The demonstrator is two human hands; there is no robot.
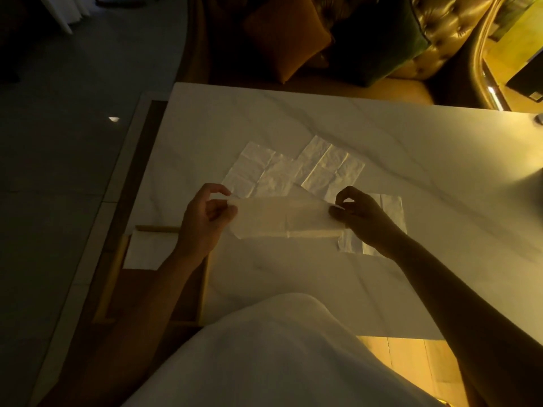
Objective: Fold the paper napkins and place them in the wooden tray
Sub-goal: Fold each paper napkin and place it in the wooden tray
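Observation:
A white paper napkin (282, 217), folded into a long strip, hangs in the air above the marble table (411, 148). My left hand (205, 218) pinches its left end and my right hand (361, 215) pinches its right end. Several unfolded napkins (293, 168) lie flat and overlapping on the table just beyond my hands. One more flat napkin (390, 210) lies under my right hand. The wooden tray (113, 271) sits at the table's near left edge, below my left forearm, with a folded napkin (150, 251) in its far end.
A tufted sofa (440, 39) with an orange cushion (282, 39) and a green cushion (379, 42) stands behind the table. Dark floor lies to the left. My white garment (264, 353) fills the bottom of the view.

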